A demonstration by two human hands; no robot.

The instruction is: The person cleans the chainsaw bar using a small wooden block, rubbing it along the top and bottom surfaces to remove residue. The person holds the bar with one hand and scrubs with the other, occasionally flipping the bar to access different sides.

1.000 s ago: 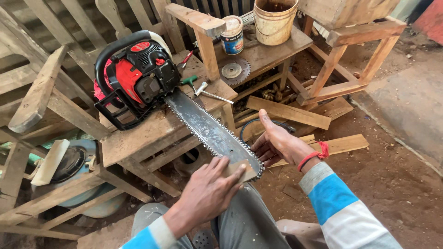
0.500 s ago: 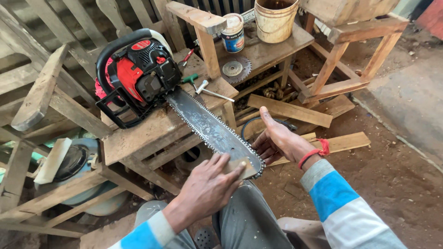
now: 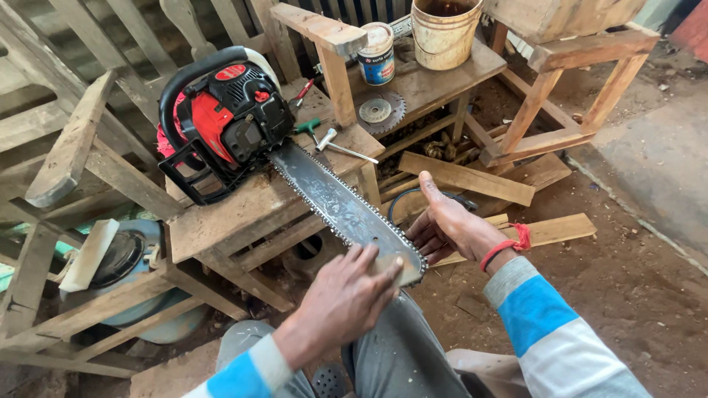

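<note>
A red and black chainsaw [image 3: 221, 121] lies on a rough wooden bench [image 3: 221, 221], its guide bar [image 3: 339, 206] running toward five o'clock. The left hand [image 3: 346, 298] rests spread on the bar's tip, fingers flat; the right hand [image 3: 453, 225], open and loose, sits at three o'clock of it, touching the chain's edge. Judging by this, the chain is fitted; a T-shaped wrench [image 3: 328, 140] lies unused beside the saw body.

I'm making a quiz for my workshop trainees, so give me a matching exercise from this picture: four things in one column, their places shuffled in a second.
1. chainsaw
2. circular saw blade
3. left hand
4. bucket

A. flat on the lower shelf
B. fingers on the bar's tip
C. top edge, on the wooden bench
D. engine body on the wooden stand

Pairs: 1-D, 2-A, 3-B, 4-C
</note>
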